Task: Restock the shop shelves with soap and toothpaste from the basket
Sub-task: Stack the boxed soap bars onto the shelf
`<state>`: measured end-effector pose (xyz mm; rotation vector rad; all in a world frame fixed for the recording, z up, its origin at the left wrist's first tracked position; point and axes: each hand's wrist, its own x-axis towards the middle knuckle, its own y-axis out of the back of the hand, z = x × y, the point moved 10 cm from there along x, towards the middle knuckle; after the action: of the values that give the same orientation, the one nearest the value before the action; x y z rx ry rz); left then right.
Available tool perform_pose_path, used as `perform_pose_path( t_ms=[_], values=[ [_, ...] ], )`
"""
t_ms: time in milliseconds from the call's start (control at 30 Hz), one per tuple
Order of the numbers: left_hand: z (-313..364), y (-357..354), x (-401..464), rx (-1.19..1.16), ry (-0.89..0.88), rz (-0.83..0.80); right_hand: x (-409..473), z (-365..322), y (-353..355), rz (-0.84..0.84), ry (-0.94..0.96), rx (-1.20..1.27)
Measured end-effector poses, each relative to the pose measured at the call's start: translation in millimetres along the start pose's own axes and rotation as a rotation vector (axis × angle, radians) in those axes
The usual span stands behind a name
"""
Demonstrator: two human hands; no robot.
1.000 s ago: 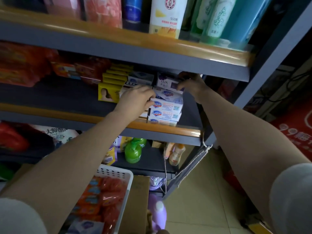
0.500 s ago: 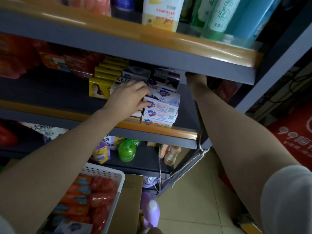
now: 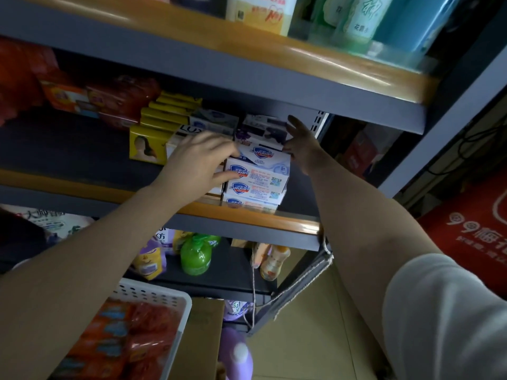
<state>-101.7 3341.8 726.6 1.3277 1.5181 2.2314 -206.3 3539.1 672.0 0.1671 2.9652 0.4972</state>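
A stack of white and blue Safeguard soap boxes point(image 3: 256, 176) stands at the front of the middle shelf point(image 3: 288, 222), with purple Lux boxes point(image 3: 263, 131) behind and above it. My left hand point(image 3: 199, 163) holds the stack's left end, with fingers over the top box and thumb on its front. My right hand point(image 3: 300, 142) lies flat with spread fingers against the right side of the top box and the purple boxes. The white perforated basket point(image 3: 164, 293) sits at the lower left under my left arm, with orange-red packs point(image 3: 129, 327) in it.
Yellow boxes point(image 3: 153, 138) and red packs point(image 3: 115, 100) fill the shelf to the left. Bottles line the top shelf point(image 3: 274, 15). A green bottle point(image 3: 195, 255) stands on the lower shelf. A cardboard box point(image 3: 203, 325) and a purple bottle point(image 3: 236, 352) sit below.
My right hand came down from the upper shelf's underside to the right side of the soap stack, fingers now spread. My left hand stayed on the stack's left end.
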Motion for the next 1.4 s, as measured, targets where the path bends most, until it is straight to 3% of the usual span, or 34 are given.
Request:
perform_pose_path(
  t_ms=[167, 333, 400, 500, 600, 733, 1000, 1400],
  values=[
    [-1, 1, 1, 0.022, -0.031, 0.035, 18, -7, 2, 0.053, 0.072, -0.033],
    [-1, 0, -1, -0.008, 0.012, 0.022, 0, -12, 45, 0.439, 0.187, 0.014],
    [-1, 1, -2, -0.01, 0.02, 0.017, -20, -23, 55, 0.501, 0.205, -0.015],
    [2, 2, -2, -0.005, 0.034, 0.012, -46, -43, 53, 0.504, 0.301, -0.157],
    [4, 4, -4, -0.016, 0.071, 0.02, -61, -48, 32, 0.365, 0.373, -0.34],
    [3, 4, -8, -0.025, 0.122, 0.017, -63, -40, 23, 0.264, 0.273, -0.197],
    [7, 6, -8, 0.033, 0.166, 0.029, -57, -55, 6, 0.205, 0.298, -0.179],
    [5, 32, -33, 0.079, 0.244, -0.071, -99, -70, 4, 0.329, 0.246, -0.547]
  ],
)
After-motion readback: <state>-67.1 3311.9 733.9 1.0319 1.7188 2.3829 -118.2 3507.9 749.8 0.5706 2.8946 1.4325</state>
